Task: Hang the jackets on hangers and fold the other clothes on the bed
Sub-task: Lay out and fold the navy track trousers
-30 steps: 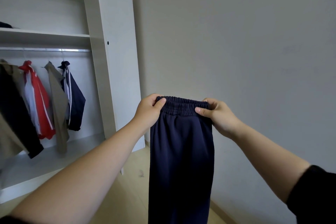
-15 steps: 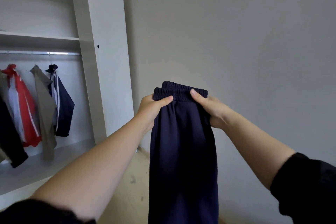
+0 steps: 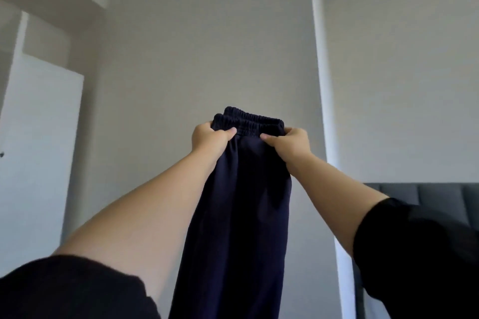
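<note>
You're holding the navy sweatpants point(image 3: 233, 215) high, well up and to the left of the grey headboard point(image 3: 427, 197). Your left hand point(image 3: 208, 141) grips one end of the elastic waistband point(image 3: 248, 122) and your right hand point(image 3: 290, 145) grips the other. Both thumbs press on the near face, and the hands are apart with the band spanning the gap.

Here's what matters: the long axis runs straight down from your fists. The legs hang together and run out of the bottom of the view, so I can't tell where the cuffs are.

The bed itself isn't showing, only that headboard, which sits to your right and lower than the waistband. Your right hand is the nearer one to it. I'd judge the coming move as a swing right and down, laying that vertical length flat for folding.
</note>
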Available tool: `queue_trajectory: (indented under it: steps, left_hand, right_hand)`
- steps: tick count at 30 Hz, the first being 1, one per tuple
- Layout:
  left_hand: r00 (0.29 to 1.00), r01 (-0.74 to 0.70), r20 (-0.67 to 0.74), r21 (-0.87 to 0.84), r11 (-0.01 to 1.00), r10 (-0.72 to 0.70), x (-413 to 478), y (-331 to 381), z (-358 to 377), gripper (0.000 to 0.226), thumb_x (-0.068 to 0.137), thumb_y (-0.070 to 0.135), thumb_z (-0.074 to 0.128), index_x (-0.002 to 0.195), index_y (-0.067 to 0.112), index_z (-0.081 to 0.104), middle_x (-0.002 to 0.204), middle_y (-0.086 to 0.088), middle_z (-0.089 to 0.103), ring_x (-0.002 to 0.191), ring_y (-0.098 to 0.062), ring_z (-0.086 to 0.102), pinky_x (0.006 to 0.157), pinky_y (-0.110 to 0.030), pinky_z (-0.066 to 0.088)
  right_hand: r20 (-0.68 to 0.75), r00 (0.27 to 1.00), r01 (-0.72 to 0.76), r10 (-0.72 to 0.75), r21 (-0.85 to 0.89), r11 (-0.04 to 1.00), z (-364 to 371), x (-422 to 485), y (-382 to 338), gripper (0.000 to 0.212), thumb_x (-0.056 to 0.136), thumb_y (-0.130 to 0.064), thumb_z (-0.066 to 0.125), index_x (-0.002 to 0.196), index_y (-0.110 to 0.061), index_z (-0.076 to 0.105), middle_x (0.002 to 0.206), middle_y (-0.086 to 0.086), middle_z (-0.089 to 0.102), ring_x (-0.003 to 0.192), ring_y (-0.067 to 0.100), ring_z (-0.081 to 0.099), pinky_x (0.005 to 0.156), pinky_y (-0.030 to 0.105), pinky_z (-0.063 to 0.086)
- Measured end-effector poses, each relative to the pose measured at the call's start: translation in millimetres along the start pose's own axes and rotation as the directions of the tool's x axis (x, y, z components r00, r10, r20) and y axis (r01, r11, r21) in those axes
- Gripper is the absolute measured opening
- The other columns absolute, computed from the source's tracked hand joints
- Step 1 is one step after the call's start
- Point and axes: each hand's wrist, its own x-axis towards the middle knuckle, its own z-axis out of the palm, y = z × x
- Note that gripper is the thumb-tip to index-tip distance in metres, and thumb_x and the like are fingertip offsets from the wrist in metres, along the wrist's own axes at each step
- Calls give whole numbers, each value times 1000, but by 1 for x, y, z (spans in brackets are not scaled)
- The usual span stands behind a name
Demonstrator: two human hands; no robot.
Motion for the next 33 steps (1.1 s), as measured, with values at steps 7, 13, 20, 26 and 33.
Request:
queue_trajectory:
  steps: [7,13,20,26,33]
  left_hand:
    - [976,-152,119,-239,959,184,18,142,125,12,82,17,72,77,13,62,76,-1,65,70,-20,63,63,-26,50]
    - [930,-36,319,-418,908,184,1,211,220,33,81,19,73,105,-1,62,104,-13,67,95,-32,64,91,-43,52]
    - [371,217,904,-307,927,213,-16,211,268,18,86,19,62,86,9,77,87,-4,74,75,-16,71,60,-24,56]
    - [174,92,984,-59,994,42,-19,163,325,30,73,8,65,103,7,69,106,-8,68,95,-18,62,85,-25,48]
    - [458,1,826,370,929,-329,-53,66,425,6,91,5,61,94,8,56,79,-7,59,33,-11,49,32,-16,35]
  right_hand:
    - [-225,915,283,-335,-234,930,-128,48,-149,13,77,-16,78,71,-16,66,69,1,67,60,14,64,57,23,54]
    - [-348,840,244,-415,-442,863,-230,42,-218,24,82,-30,74,85,-7,70,71,2,66,61,15,62,59,24,52]
    - [-114,973,-231,201,-493,839,-328,-4,-265,23,72,-32,75,78,-10,76,77,6,74,62,20,70,51,27,54]
    - [-97,842,-483,530,-572,663,-381,5,-224,25,79,-20,67,97,-4,70,100,13,70,83,27,69,73,33,56]
    - [-498,711,-655,497,-725,210,-414,61,-76,22,93,-28,62,83,-11,53,66,3,44,39,10,43,37,20,34]
